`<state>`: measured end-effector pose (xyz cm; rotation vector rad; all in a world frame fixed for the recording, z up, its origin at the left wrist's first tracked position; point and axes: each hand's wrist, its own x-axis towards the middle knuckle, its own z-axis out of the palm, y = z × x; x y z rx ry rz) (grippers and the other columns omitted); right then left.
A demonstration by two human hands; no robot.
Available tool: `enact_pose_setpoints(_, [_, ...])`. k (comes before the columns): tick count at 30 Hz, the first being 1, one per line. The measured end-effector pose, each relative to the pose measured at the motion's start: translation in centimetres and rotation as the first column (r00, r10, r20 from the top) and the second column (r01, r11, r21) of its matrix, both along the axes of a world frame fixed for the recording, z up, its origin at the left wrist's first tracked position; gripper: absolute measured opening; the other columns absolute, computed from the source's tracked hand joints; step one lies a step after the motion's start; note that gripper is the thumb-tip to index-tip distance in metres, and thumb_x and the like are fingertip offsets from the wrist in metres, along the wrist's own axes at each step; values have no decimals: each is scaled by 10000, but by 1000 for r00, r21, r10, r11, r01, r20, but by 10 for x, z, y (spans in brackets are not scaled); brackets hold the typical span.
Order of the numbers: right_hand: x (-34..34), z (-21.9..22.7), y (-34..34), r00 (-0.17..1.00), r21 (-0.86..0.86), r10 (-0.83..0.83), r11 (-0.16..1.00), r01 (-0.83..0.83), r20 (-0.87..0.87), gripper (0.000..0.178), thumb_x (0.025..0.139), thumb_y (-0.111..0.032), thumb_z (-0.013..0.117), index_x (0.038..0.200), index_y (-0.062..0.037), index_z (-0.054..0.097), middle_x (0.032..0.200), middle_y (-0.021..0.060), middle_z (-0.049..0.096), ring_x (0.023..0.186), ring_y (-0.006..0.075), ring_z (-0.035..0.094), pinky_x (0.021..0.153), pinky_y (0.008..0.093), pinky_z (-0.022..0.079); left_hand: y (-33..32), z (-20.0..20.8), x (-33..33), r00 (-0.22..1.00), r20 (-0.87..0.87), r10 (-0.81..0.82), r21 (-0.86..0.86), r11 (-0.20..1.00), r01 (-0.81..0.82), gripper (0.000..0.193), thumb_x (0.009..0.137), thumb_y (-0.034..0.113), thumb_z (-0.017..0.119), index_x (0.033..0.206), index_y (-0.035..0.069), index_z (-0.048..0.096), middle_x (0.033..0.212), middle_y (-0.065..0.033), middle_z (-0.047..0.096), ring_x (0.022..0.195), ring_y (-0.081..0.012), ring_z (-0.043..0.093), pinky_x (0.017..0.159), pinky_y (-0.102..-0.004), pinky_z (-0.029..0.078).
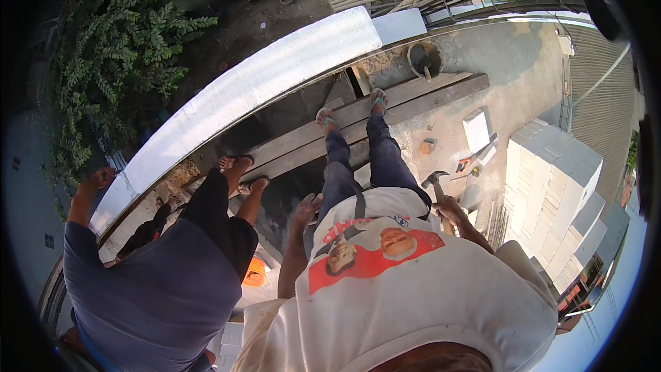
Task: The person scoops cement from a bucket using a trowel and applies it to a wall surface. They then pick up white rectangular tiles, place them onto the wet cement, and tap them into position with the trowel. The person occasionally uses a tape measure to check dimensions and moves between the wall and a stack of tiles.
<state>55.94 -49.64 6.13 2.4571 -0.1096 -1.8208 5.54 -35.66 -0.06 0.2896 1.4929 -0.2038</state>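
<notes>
My right hand (451, 213) is wrapped round the wooden handle of a hammer (436, 182) beside my right thigh, its dark metal head pointing up and away. Beside my left thigh hangs my left hand (307, 209), fingers loosely bent and apart, with nothing visible in it. I stand in sandals on two wooden planks (413, 102). Ahead of my feet runs a low wall topped with white blocks (268, 72). At my left a co-worker in a dark blue shirt (162, 289) has a hand on the wall's left end.
Dark gaps lie beside the planks. A bucket (424, 60) stands by their far right end. Pale blocks (551, 186) are stacked high at right, near a loose white block (476, 131) and tools on the floor. An orange bucket (255, 273) sits lower left. Beyond the wall the ground lies lower.
</notes>
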Motion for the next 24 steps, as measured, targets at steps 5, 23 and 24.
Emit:
enact_pose_setpoints(5, [-6, -38, -50, 959, 7, 279, 960, -280, 54, 233, 900, -142, 760, 1003, 55, 690, 828, 104, 687, 688, 199, 648, 565, 406, 497, 55, 9, 35, 966, 241, -91, -9, 995, 96, 922, 952, 572, 712, 1619, 38, 366, 1429, -242, 609, 1297, -372, 607, 1061, -497, 501])
enact_pose_setpoints(23, [127, -206, -36, 908, 179, -385, 893, 412, -168, 208, 836, -170, 696, 892, 27, 728, 706, 139, 645, 592, 274, 645, 552, 444, 521, 132, -41, 272, 223, 49, -974, 147, 228, 963, 995, 914, 558, 726, 1625, -2, 313, 1506, -373, 462, 1388, -536, 464, 1143, -528, 434])
enact_pose_setpoints(24, [155, -226, -23, 872, 119, -470, 866, 486, -138, 205, 844, -162, 687, 920, 24, 726, 700, 142, 644, 591, 285, 647, 547, 445, 520, 126, -47, 291, 159, 58, -986, 136, 165, 977, 999, 912, 557, 727, 1625, -4, 310, 1511, -380, 454, 1394, -545, 456, 1148, -530, 430])
